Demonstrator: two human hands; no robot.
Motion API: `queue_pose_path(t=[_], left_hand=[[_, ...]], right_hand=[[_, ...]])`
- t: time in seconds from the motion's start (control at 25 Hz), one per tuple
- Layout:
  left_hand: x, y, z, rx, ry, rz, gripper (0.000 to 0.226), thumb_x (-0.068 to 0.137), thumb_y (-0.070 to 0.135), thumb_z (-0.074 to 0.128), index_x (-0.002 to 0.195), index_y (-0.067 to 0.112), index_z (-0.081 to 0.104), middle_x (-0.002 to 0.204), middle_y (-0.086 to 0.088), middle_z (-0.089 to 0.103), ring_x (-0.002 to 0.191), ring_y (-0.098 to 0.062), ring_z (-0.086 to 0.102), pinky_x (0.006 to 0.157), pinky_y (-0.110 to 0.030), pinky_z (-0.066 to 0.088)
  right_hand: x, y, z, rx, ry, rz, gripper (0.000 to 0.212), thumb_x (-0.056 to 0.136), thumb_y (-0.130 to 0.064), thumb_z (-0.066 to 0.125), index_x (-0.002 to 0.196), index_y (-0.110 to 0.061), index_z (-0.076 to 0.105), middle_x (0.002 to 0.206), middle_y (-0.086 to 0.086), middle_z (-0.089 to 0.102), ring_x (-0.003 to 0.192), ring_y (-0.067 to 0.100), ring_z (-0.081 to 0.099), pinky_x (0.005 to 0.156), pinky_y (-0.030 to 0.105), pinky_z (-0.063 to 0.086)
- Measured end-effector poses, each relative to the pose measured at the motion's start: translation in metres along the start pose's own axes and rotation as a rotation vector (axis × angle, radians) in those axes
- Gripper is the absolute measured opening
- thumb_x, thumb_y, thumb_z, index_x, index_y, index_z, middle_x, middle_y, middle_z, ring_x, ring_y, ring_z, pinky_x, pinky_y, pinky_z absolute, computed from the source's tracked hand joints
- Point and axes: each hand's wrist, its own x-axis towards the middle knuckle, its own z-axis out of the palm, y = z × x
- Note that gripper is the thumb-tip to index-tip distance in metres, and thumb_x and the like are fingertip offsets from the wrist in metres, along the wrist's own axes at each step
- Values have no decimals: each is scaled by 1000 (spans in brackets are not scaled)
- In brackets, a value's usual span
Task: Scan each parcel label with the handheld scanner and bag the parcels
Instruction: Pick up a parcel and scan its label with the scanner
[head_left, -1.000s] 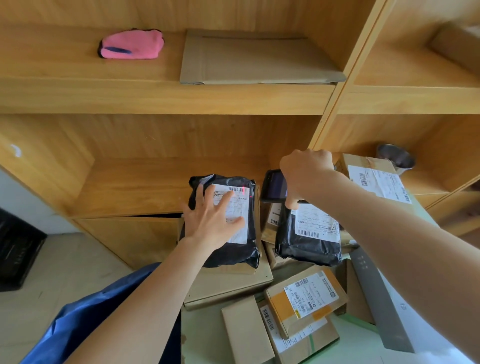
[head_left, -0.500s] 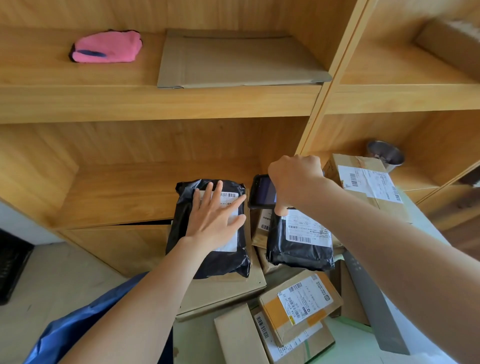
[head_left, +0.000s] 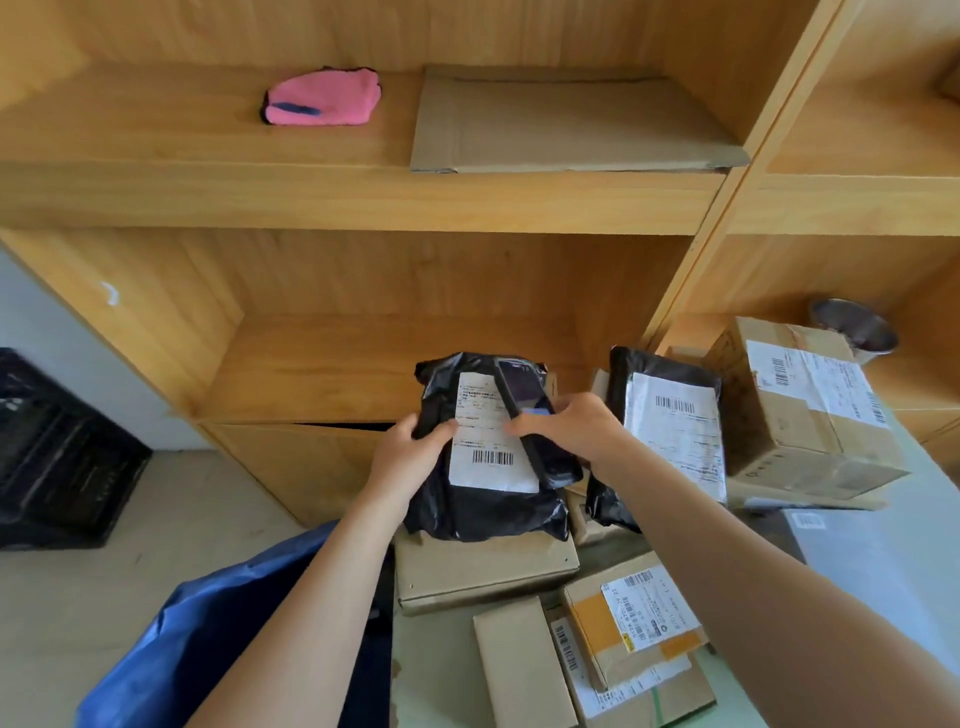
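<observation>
Black poly parcel (head_left: 483, 457), atop a flat carton on the tabletop, gripped at its left edge by left hand (head_left: 410, 452); right hand (head_left: 566, 431) clasps scanner (head_left: 524, 410) against its label: likely scanning, then bagging into the blue bag (head_left: 218, 634) near-left.

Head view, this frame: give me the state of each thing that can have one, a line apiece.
Left hand: grips the left edge of the black poly parcel.
Right hand: holds the handheld scanner against the parcel.
Black poly parcel: sealed, label up, resting on a flat carton.
Handheld scanner: screen lit, lying across the label.
Second black parcel: sealed, label up, untouched.
Blue bag: beside the table, opening not visible.
Large taped box: closed.
</observation>
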Motion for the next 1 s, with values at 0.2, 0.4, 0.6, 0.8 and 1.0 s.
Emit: queue_pose_path(t=[0.2, 0.4, 0.6, 0.8, 1.0], left_hand=[[-17, -8, -12, -175, 62, 44, 44, 84, 41, 75, 121, 33, 53, 106, 13, 66, 94, -9, 64, 75, -32, 53], [-34, -8, -54, -310, 115, 93, 50, 86, 30, 76, 127, 30, 47, 106, 11, 68, 92, -6, 66, 66, -24, 50], [-52, -50, -129, -413, 258, 38, 48, 86, 27, 75, 127, 25, 51, 110, 6, 69, 94, -10, 68, 68, -26, 51], [-73, -124, -200, -439, 405, -93, 50, 89, 22, 73, 132, 23, 49, 115, 1, 69, 91, -10, 67, 65, -24, 50], [-80, -205, -220, -368, 427, -273, 36, 91, 14, 68, 123, 14, 52, 110, -1, 67, 84, -7, 63, 60, -19, 46]], right_hand=[[-8, -13, 21, 82, -58, -19, 67, 56, -54, 91, 101, -8, 71, 100, 7, 77, 80, 19, 71, 68, 32, 59], [-27, -52, 49, 63, -133, -125, 43, 70, -47, 87, 95, -17, 69, 101, 5, 77, 94, 20, 72, 93, 43, 60], [-48, -82, 132, 63, -282, -156, 40, 75, -41, 86, 99, -12, 70, 93, 3, 76, 77, 17, 66, 61, 28, 51], [-63, -73, 245, -1, -466, -68, 41, 74, -37, 87, 103, -12, 72, 96, 1, 78, 81, 14, 71, 61, 30, 58], [-54, -18, 327, -85, -530, 89, 46, 69, -35, 88, 104, -8, 77, 101, 6, 80, 95, 23, 75, 92, 45, 59]])
